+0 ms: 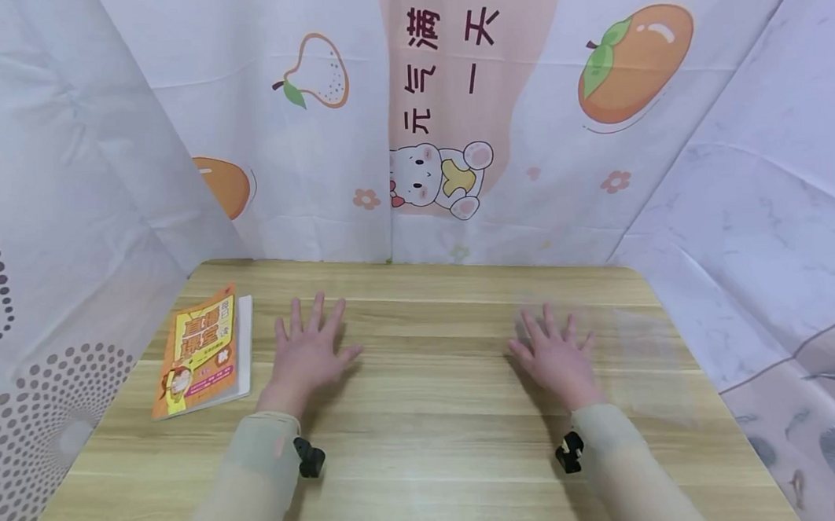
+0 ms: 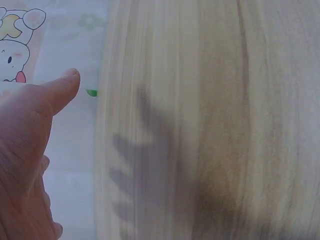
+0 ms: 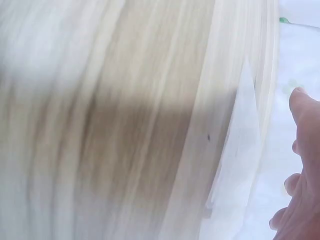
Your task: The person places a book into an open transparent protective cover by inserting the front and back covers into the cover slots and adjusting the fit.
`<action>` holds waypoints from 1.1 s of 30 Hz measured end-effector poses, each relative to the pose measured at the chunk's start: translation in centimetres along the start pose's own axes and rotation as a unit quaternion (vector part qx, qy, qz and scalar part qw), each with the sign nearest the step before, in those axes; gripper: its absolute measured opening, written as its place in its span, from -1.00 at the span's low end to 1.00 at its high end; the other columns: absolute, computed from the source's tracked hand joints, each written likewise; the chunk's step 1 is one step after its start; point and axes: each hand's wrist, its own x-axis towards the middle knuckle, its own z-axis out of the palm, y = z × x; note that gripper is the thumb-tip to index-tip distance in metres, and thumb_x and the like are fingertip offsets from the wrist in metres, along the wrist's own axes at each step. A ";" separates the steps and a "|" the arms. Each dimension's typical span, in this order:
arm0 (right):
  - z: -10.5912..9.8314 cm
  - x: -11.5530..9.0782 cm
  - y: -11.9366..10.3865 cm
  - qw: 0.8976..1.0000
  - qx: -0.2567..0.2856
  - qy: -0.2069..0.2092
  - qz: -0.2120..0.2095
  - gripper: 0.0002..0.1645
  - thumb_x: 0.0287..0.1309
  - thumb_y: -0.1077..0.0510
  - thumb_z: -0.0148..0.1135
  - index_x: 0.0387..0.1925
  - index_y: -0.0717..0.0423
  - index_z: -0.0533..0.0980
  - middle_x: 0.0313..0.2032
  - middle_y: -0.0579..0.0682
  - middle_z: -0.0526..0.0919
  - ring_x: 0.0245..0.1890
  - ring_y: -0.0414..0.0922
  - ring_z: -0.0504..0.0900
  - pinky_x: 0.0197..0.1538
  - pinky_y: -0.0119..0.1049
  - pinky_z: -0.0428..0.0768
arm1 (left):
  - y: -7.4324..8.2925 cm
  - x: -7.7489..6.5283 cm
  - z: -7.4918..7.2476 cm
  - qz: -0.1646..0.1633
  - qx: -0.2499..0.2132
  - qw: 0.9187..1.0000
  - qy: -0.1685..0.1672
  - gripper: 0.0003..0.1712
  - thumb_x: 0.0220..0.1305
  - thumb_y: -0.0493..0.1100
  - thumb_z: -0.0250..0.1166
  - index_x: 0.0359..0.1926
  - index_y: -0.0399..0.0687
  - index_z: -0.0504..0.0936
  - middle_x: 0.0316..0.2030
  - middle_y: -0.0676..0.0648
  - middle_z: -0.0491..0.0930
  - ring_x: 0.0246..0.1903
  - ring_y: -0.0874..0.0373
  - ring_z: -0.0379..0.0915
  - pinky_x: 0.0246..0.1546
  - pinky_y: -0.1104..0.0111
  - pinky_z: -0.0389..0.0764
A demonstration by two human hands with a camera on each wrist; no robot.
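Both hands are over the wooden table [image 1: 426, 417], palms down with fingers spread. My left hand [image 1: 309, 357] holds nothing; in the left wrist view its thumb sticks out and a shadow of the hand falls on the wood. Left of it lies a book [image 1: 205, 346] with an orange and yellow cover, a white edge showing along its right side. My right hand [image 1: 557, 359] is also empty, its fingers reaching over a faint clear sheet. Another translucent sheet [image 1: 653, 366] lies to its right. In the right wrist view a pale clear sheet [image 3: 237, 150] shows beside the fingers.
A white curtain [image 1: 327, 163] with printed fruit, a cartoon animal and lettering hangs behind the table's far edge. White fabric also hangs along the left and right sides. A small black device [image 1: 309, 457] is on the left wrist and another black device [image 1: 570, 451] on the right.
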 end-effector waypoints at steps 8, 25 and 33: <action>-0.5 -0.6 1.7 1.000 0.003 0.003 0.011 -0.08 0.49 -0.41 -0.16 0.63 -0.05 -0.02 0.60 0.29 -0.22 0.46 0.62 -0.29 0.26 0.67 -0.38 | -0.4 -0.4 -1.3 0.005 0.004 1.000 -0.008 0.02 0.40 0.52 -0.06 0.66 0.25 -0.18 0.62 -0.17 -0.39 0.52 -0.43 -0.66 0.39 -0.39 -0.48; -0.6 -2.3 5.6 0.999 0.017 -0.026 0.032 0.00 0.44 -0.50 -0.21 0.65 -0.09 -0.12 0.58 0.35 -0.27 0.43 0.67 -0.33 0.18 0.73 -0.36 | -6.7 -2.6 -4.2 -0.042 -0.010 0.999 0.020 -0.04 0.49 0.47 -0.20 0.66 0.07 -0.12 0.61 -0.33 -0.27 0.49 -0.58 -0.52 0.35 -0.49 -0.26; -0.4 -3.1 6.2 0.997 0.035 -0.063 0.034 0.06 0.41 -0.53 -0.21 0.65 -0.08 -0.20 0.58 0.37 -0.33 0.41 0.67 -0.38 0.15 0.74 -0.39 | -9.2 -3.7 -4.5 -0.072 -0.044 0.996 0.016 0.02 0.51 0.46 -0.32 0.64 -0.10 -0.29 0.58 -0.43 -0.27 0.44 -0.67 -0.46 0.30 -0.53 -0.17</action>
